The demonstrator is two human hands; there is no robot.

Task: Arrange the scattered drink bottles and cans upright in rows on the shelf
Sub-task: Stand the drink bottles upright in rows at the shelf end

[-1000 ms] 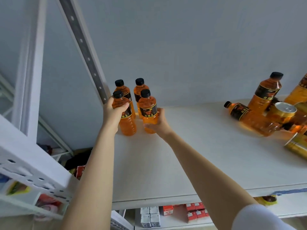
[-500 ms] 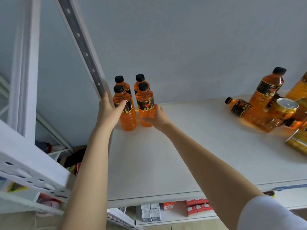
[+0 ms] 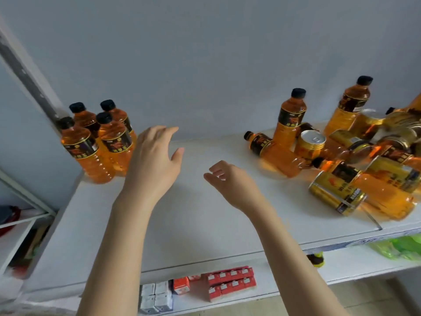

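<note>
Several orange drink bottles (image 3: 114,142) with black caps stand upright in a tight block at the back left of the white shelf (image 3: 193,224). My left hand (image 3: 152,160) hovers just right of them, fingers spread, holding nothing. My right hand (image 3: 230,181) hangs over the middle of the shelf, fingers loosely curled, empty. At the right lies a jumble: a bottle on its side (image 3: 273,153), an upright bottle (image 3: 289,119), another upright bottle (image 3: 348,106), an upright gold can (image 3: 309,144) and a toppled gold can (image 3: 335,195) among others.
A grey slotted upright (image 3: 25,74) rises at the far left behind the standing bottles. The lower shelf holds red boxes (image 3: 230,283) and white boxes (image 3: 155,297). A green bag (image 3: 401,247) sits under the right end. A wall closes the back.
Both hands have let go of the two front bottles and moved right, away from the block. The view has swung right, showing more of the pile.
</note>
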